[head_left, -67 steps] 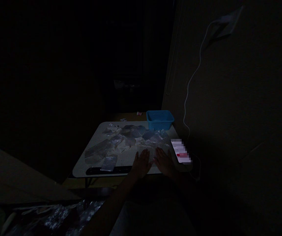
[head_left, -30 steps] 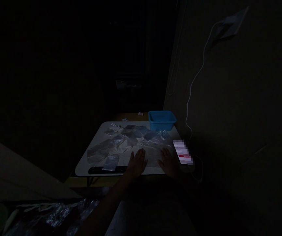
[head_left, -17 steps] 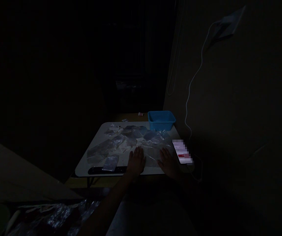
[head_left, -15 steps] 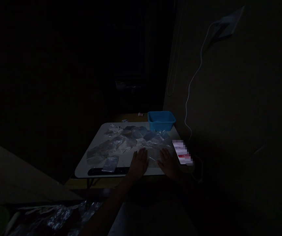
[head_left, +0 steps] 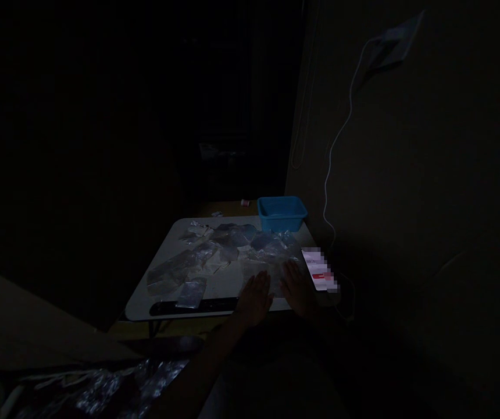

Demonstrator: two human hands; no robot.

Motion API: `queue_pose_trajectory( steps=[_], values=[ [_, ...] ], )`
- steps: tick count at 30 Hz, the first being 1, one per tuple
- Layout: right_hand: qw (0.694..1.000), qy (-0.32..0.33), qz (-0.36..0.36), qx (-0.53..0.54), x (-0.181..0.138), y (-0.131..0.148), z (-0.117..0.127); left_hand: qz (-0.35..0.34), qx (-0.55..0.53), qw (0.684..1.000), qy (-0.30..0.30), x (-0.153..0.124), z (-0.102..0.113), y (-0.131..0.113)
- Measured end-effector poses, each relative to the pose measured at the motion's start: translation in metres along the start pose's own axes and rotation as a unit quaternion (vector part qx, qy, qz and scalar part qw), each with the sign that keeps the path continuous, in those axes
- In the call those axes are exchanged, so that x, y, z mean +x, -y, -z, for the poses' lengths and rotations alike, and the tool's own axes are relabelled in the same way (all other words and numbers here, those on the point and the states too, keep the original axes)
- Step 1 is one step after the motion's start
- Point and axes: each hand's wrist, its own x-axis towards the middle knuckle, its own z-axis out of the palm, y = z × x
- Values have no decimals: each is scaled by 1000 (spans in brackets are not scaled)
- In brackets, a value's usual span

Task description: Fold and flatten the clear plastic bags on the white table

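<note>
- The clear sheet (head_left: 275,278) lies flat on the near right part of the white table (head_left: 167,240), between and beneath the two hands. Its near edge runs roughly level with the table's near edge; the dim light and the fingers hide much of its outline, so I cannot tell which way its long axis runs.
- The left hand (head_left: 255,298) is palm down with its fingers stretched out, pointing away from the person and a little to the right — it appears to rest on the sheet's left part.
- The right hand (head_left: 296,289) is also flat, its fingers pointing away and slightly left, over the sheet's right side. The hands are apart, with a narrow gap between them, and neither is clamped on anything.
- Beyond the fingertips, a crumpled pile of clear bags (head_left: 235,237) spreads across the table and crowds the sheet's far side.
- A lit phone (head_left: 315,267) lies just beside the right hand, its long axis slanting from far left to near right.
- A small clear pouch (head_left: 191,293) lies partly over a long black strip (head_left: 219,304) along the near edge — the left hand is by the strip's right end.
- A blue basin (head_left: 282,216) stands at the far right corner.
</note>
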Motion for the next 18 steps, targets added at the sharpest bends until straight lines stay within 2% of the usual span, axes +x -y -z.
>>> queue_pose_trajectory(
  steps=[4, 9, 13, 18],
  values=[
    [1000, -20, -10, 13, 0, -1, -2, -10, -8, 1000, -3, -6, 5, 3],
    [999, -17, -12, 31, 0, -1, -3, -90, -26, 995, -20, -18, 15, 2],
    [999, -19, -15, 45, 1, -1, -2, -110, -20, 994, 12, -28, 9, -3],
    [998, -15, -22, 57, 0, -2, -1, -100, 5, 995, 11, -32, -1, -6]
  ],
)
